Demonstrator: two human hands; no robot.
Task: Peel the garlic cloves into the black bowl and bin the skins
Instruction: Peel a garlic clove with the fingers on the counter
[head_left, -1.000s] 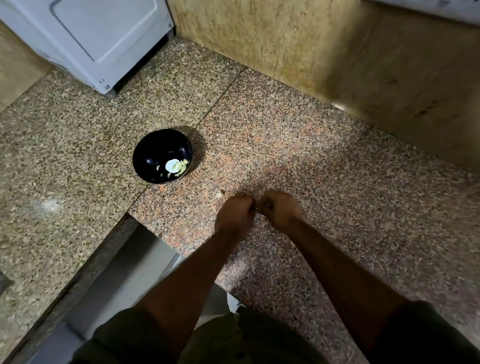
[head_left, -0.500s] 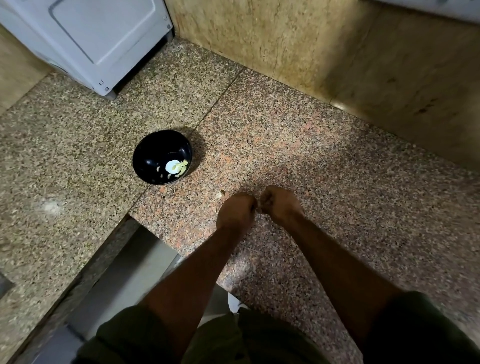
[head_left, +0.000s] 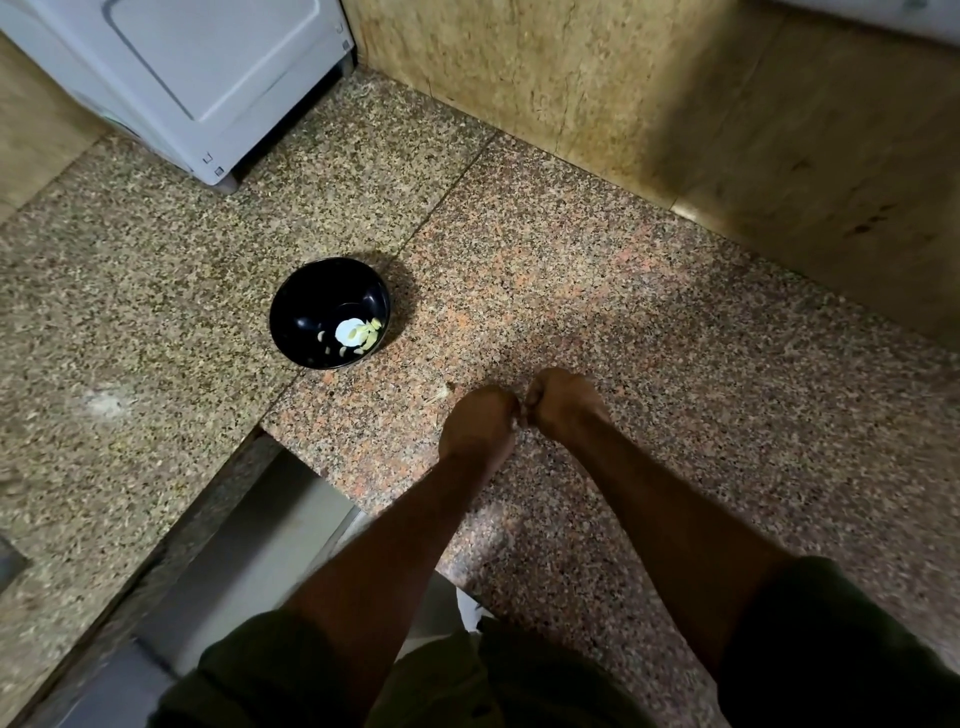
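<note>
1. No text, label, brand, number or sign can be read anywhere in the head view.
2. The white appliance (head_left: 197, 78) at the upper left of the frame carries two tiny square marks near its lower corner, too small to make out.
</note>
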